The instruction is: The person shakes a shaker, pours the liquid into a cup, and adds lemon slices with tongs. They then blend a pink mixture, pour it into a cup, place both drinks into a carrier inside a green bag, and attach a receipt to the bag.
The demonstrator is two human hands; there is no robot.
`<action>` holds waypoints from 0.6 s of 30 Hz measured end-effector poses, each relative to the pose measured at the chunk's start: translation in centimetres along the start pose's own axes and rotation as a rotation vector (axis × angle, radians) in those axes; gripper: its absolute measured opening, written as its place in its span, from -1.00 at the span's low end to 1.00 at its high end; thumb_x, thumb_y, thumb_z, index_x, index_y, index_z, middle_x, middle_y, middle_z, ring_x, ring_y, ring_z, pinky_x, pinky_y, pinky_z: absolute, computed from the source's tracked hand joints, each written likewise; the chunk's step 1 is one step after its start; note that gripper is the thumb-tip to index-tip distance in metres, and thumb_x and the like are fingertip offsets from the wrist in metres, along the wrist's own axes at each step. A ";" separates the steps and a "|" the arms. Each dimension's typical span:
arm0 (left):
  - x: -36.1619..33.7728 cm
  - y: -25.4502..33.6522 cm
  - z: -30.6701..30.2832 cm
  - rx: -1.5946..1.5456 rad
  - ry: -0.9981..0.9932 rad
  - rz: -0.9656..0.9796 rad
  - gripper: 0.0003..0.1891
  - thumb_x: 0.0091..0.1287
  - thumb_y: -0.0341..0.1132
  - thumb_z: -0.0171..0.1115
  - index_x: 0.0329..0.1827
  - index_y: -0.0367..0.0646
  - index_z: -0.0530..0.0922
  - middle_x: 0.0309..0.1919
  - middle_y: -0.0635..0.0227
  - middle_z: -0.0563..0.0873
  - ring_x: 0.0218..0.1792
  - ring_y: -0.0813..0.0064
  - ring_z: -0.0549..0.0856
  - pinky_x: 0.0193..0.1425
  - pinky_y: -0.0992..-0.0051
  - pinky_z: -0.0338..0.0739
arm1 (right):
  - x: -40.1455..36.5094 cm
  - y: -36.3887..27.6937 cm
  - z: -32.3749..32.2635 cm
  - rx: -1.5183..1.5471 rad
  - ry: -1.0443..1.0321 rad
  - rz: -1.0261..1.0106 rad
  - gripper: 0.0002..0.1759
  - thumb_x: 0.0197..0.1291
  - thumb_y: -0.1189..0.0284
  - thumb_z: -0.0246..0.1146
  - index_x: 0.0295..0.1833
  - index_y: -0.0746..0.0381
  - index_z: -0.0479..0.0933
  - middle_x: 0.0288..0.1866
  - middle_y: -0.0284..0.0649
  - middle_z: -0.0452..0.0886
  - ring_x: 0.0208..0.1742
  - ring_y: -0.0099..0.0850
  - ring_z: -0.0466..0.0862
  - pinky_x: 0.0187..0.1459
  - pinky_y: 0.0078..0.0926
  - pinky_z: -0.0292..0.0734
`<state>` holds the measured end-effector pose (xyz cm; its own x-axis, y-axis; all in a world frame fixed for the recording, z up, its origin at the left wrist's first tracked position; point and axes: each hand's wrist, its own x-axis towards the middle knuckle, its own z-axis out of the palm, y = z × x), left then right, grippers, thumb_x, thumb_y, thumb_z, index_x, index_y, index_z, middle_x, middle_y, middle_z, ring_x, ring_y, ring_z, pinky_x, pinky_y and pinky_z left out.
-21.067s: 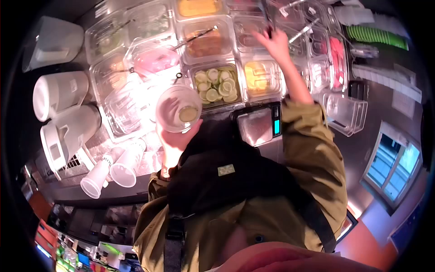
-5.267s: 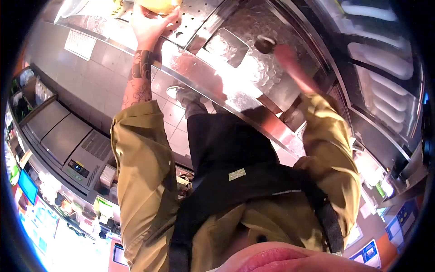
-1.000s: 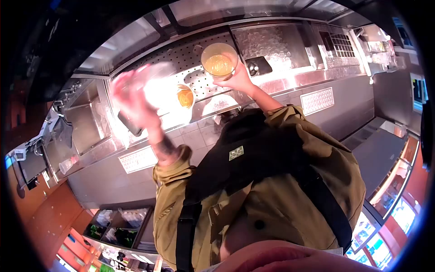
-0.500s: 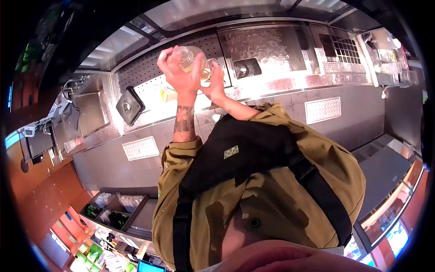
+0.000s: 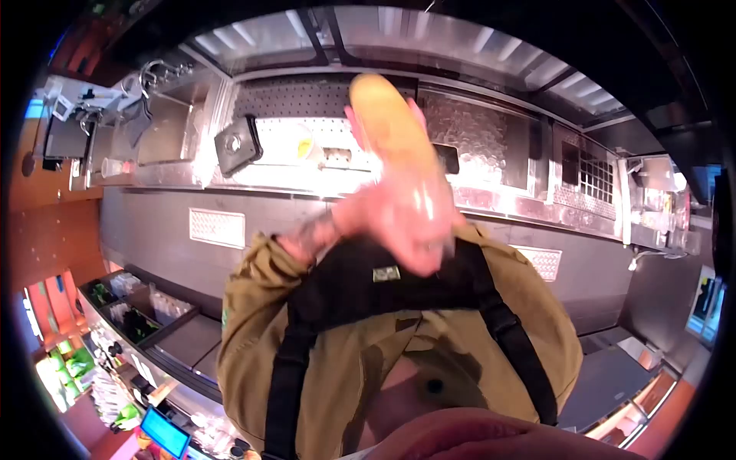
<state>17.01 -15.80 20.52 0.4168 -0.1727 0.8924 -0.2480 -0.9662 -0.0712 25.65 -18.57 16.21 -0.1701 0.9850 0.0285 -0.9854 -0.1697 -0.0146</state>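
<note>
A clear shaker-like vessel with orange-yellow contents, blurred by motion, is held tilted in front of my chest. My left hand, on the tattooed arm, is wrapped round its near end. Behind the far part, my right hand shows only as fingers at the vessel's sides; the rest is hidden. On the counter to the left stands a clear cup with something yellow in it.
A black square device lies on the counter. An ice bin and a grid rack are to the right. A sink is at the left; divided bins are lower left.
Both hands have come closer to the chest with the vessel, which now looks longer, tilted and filled with orange-yellow. The left hand has moved to its near end. The view has shifted.
</note>
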 end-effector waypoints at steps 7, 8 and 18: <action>0.9 -1.2 -1.3 -0.008 0.071 0.206 -0.67 0.07 -0.11 0.36 -0.08 0.26 0.55 -0.10 0.46 0.59 -0.09 0.11 0.59 0.00 0.13 0.55 | 2.9 0.1 0.7 0.260 -0.020 0.043 -0.21 0.29 -0.11 0.12 0.35 0.33 0.30 0.09 -0.03 0.52 0.13 -0.20 0.53 0.15 -0.21 0.53; 0.4 -2.5 -1.8 -0.013 -0.001 0.131 -0.66 0.08 -0.12 0.34 -0.05 0.31 0.55 -0.06 0.47 0.59 -0.04 0.13 0.59 0.01 0.15 0.56 | 2.7 0.4 -0.3 0.382 -0.088 0.032 -0.19 0.29 -0.13 0.11 0.36 0.34 0.29 0.11 0.00 0.51 0.14 -0.17 0.53 0.16 -0.20 0.52; -3.0 -0.8 -0.9 -0.353 -0.113 0.044 -0.52 0.25 -0.15 0.34 0.19 -0.13 0.49 -0.11 0.31 0.66 -0.13 0.40 0.68 -0.04 0.51 0.60 | 2.2 1.9 1.6 0.431 -0.157 0.128 0.02 0.18 -0.29 0.07 0.47 0.30 0.13 0.35 0.16 0.27 0.21 -0.08 0.45 0.21 -0.15 0.47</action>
<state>15.16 -14.28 18.33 0.4880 -0.2513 0.8359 -0.5455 -0.8354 0.0673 23.35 -16.80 17.87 -0.2573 0.9444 0.2046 -0.8648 -0.3195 0.3874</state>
